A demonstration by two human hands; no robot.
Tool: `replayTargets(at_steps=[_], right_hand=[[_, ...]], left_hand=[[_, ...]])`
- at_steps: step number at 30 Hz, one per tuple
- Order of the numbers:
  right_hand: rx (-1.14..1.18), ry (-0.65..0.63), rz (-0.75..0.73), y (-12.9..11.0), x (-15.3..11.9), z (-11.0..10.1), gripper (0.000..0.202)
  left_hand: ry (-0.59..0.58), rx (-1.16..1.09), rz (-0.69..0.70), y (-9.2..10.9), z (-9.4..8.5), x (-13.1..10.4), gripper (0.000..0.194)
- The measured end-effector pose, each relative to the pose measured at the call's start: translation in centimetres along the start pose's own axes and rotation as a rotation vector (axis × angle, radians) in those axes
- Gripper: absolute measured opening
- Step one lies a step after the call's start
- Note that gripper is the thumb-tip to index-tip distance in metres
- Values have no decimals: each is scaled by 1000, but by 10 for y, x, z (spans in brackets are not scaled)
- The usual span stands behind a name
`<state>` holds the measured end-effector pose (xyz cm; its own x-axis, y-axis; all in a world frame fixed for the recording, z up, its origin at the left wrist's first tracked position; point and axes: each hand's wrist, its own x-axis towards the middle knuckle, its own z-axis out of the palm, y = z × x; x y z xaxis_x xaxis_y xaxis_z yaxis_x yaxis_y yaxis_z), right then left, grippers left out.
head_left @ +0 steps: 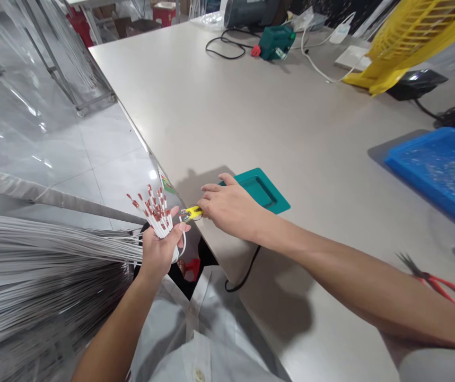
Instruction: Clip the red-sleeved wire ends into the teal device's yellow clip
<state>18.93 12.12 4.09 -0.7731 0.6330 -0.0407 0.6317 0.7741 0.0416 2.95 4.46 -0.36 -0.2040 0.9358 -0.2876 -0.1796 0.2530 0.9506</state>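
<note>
My left hand (pixel 162 249) is closed around a bundle of white wires (pixel 159 223), whose brown, copper-looking ends fan upward. One white wire (pixel 184 241) loops out of that hand, with its end close to the jaws of a small yellow tool (pixel 193 213). At the table's edge, my right hand (pixel 231 209) grips the yellow tool between thumb and finger; the other fingers are stretched out. How the thumb sits is hidden. Beneath and beyond the right hand lies a teal tray-like plate (pixel 265 191) with a recessed middle.
Long white wires (pixel 52 265) hang over a rail to the left. Red-handled pliers (pixel 430 278) and a blue tray (pixel 442 175) lie at right. Behind stand a yellow fan-like frame (pixel 402 48), a green device (pixel 277 42) and cables. A black cable (pixel 247 276) hangs near the front edge.
</note>
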Motion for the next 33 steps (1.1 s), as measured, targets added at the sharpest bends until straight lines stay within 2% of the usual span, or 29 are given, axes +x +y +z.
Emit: replayTargets(at_steps=[9, 13, 14, 19, 25, 28, 31, 33], right_hand=[[17, -61, 16, 0, 1, -4, 20], [-8, -36, 25, 0, 0, 0, 12], [-15, -14, 28, -1, -1, 2, 14], [-34, 81, 20, -1, -4, 8, 55], [12, 94, 17, 2, -4, 7, 60], [89, 193, 12, -5, -6, 5, 59], [243, 422, 15, -25, -13, 7, 35], [464, 553, 74, -42, -16, 12, 24]], left_hand=[[27, 93, -32, -4, 1, 6, 49], [6, 145, -36, -2, 1, 6, 46], [9, 165, -32, -1, 1, 6, 46], [18, 225, -23, 3, 0, 3, 45], [22, 235, -30, 7, -5, -2, 40], [32, 211, -1, 11, -12, -8, 29], [8, 227, 26, 13, -22, -15, 16], [-1, 239, 46, 13, -29, -20, 14]])
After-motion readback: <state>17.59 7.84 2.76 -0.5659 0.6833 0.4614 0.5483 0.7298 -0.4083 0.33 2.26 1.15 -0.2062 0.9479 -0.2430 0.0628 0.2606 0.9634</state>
